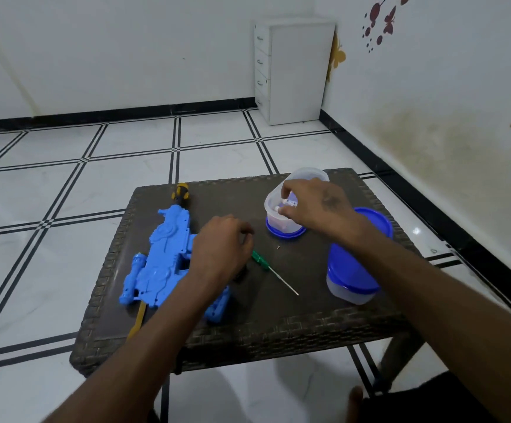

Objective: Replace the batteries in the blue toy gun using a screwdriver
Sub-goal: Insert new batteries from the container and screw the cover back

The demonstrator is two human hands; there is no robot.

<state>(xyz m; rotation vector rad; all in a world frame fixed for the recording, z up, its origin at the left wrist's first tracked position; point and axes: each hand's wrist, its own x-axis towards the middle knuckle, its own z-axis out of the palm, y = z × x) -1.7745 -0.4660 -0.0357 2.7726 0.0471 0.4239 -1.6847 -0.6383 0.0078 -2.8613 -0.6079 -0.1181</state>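
Observation:
The blue toy gun [159, 254] lies flat on the left half of the dark woven table [278, 325], its yellow-and-black muzzle pointing away. My left hand [220, 251] rests over the gun's right side, fingers loosely curled, nothing visibly in it. A green-handled screwdriver [271, 270] lies just right of that hand. A tiny screw [278, 247] sits beyond it. My right hand [312, 204] reaches into an open clear tub [274, 215] and pinches a small battery [289, 203] at its rim.
A second clear tub with a blue lid [358, 264] stands at the table's right side under my right forearm. A yellow strip [138, 319] pokes out from under the gun near the front edge. A white drawer unit [294, 71] stands in the far corner.

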